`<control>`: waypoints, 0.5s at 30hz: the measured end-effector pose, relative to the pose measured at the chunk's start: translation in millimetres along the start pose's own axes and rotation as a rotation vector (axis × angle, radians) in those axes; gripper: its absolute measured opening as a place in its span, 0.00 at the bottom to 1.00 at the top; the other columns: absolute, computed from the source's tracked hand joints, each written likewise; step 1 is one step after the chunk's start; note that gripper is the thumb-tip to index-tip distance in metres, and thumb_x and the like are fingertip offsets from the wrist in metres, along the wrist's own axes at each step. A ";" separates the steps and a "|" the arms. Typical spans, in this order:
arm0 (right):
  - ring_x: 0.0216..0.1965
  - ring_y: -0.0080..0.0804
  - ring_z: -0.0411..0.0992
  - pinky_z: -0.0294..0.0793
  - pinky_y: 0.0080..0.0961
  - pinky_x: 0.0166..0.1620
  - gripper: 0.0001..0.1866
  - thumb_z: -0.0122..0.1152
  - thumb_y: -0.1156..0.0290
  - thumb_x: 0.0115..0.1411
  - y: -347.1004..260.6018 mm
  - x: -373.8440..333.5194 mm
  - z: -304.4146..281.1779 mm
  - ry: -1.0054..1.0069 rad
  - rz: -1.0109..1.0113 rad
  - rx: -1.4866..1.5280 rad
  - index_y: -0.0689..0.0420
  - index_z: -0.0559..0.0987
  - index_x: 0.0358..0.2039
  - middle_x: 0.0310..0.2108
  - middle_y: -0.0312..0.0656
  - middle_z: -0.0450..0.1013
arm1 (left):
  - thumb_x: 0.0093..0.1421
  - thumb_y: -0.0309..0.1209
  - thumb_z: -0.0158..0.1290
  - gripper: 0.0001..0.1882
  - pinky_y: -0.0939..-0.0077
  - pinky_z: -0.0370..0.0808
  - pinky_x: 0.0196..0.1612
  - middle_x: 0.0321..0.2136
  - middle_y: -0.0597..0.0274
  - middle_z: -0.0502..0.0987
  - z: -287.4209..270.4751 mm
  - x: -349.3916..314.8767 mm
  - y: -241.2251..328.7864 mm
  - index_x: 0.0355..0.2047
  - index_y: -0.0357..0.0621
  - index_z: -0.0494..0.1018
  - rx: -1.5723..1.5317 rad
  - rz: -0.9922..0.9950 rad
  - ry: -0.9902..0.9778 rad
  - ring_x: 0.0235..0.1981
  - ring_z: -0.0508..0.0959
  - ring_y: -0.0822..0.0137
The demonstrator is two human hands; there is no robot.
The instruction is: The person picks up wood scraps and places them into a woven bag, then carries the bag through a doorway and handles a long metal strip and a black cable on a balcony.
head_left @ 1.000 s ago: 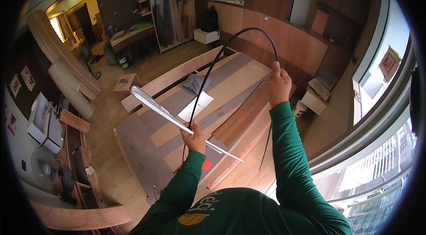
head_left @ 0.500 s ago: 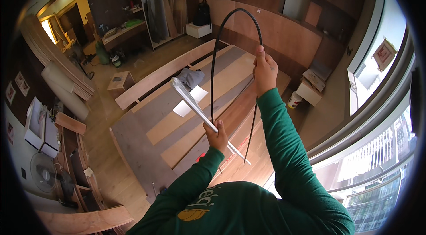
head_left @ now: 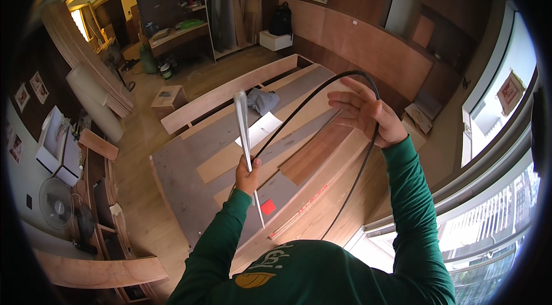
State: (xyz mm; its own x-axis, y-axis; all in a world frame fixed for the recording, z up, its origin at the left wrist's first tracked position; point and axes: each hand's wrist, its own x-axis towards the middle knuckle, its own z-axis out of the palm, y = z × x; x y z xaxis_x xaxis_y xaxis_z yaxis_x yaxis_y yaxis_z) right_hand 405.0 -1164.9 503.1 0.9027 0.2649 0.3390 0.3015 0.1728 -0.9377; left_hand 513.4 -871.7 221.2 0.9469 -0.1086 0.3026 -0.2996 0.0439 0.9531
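Note:
My left hand (head_left: 248,176) is closed around a long, shiny silver rod-like piece (head_left: 242,124), rounded at its upper end and narrow below; its exact kind I cannot make out. A black cable (head_left: 313,96) comes out of the same grip. It arches up to the right, then hangs toward the floor. Against that arch is my right hand (head_left: 371,112), fingers spread, with the cable running by the thumb and palm without being gripped. Below both hands lies a low wooden platform (head_left: 175,170) with grey and tan strips.
On the platform are a grey cloth (head_left: 263,101), a white sheet (head_left: 260,128) and a small red piece (head_left: 268,207). A small wooden stool (head_left: 169,100) stands beyond its left edge. Windows (head_left: 489,230) line the right; a fan (head_left: 57,202) stands at left.
My right hand has let go of its pinch on the cable, opened and come lower and to the right. The arch has sunk. My left hand has shifted left, and the silver piece stands more upright.

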 end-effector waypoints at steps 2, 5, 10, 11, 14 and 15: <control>0.66 0.45 0.53 0.57 0.42 0.63 0.52 0.63 0.37 0.50 -1.8 8.6 14.2 -0.053 -0.093 0.099 0.55 0.55 0.66 0.65 0.50 0.54 | 0.64 0.42 0.53 0.17 0.77 0.69 0.34 0.25 0.67 0.70 -1.4 -0.7 -14.5 0.37 0.40 0.67 0.033 -0.001 -0.036 0.28 0.68 0.75; 0.68 0.46 0.49 0.49 0.43 0.65 0.53 0.67 0.42 0.48 -7.7 10.2 24.3 -0.106 -0.127 0.100 0.54 0.54 0.67 0.67 0.49 0.50 | 0.64 0.42 0.54 0.17 0.76 0.70 0.32 0.22 0.66 0.70 15.5 -10.8 5.5 0.36 0.40 0.68 0.151 -0.012 -0.150 0.26 0.68 0.75; 0.67 0.42 0.50 0.48 0.41 0.66 0.52 0.72 0.52 0.46 -4.6 14.0 42.9 -0.222 -0.006 0.045 0.55 0.55 0.66 0.66 0.49 0.53 | 0.64 0.44 0.53 0.17 0.73 0.66 0.27 0.18 0.67 0.66 29.0 -22.7 -5.3 0.30 0.42 0.69 0.107 0.029 -0.182 0.21 0.64 0.72; 0.67 0.42 0.50 0.48 0.40 0.66 0.51 0.72 0.53 0.46 -3.6 14.0 47.7 -0.243 0.012 0.074 0.56 0.55 0.66 0.65 0.49 0.54 | 0.64 0.44 0.53 0.17 0.73 0.66 0.27 0.18 0.67 0.66 27.8 -24.7 -10.2 0.30 0.42 0.69 0.123 0.048 -0.164 0.21 0.64 0.72; 0.66 0.40 0.52 0.48 0.38 0.66 0.49 0.72 0.57 0.46 -4.1 10.1 64.4 -0.283 0.032 0.153 0.57 0.57 0.65 0.63 0.49 0.55 | 0.63 0.44 0.54 0.18 0.73 0.67 0.27 0.17 0.66 0.66 31.7 -26.7 -13.0 0.29 0.42 0.69 0.133 0.071 -0.147 0.21 0.65 0.72; 0.65 0.42 0.53 0.48 0.39 0.66 0.49 0.71 0.58 0.44 -3.3 8.7 67.6 -0.275 0.020 0.118 0.57 0.58 0.64 0.63 0.51 0.56 | 0.63 0.45 0.54 0.18 0.73 0.67 0.27 0.17 0.66 0.66 32.8 -26.7 -11.8 0.29 0.42 0.69 0.126 0.058 -0.160 0.21 0.65 0.72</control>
State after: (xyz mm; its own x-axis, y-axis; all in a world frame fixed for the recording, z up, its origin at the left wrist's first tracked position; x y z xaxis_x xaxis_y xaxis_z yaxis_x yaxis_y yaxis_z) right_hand 391.2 -1099.0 514.4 0.7866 0.5133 0.3433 0.2318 0.2698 -0.9346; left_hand 487.8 -901.9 202.3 0.8999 -0.2665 0.3451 -0.3750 -0.0692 0.9245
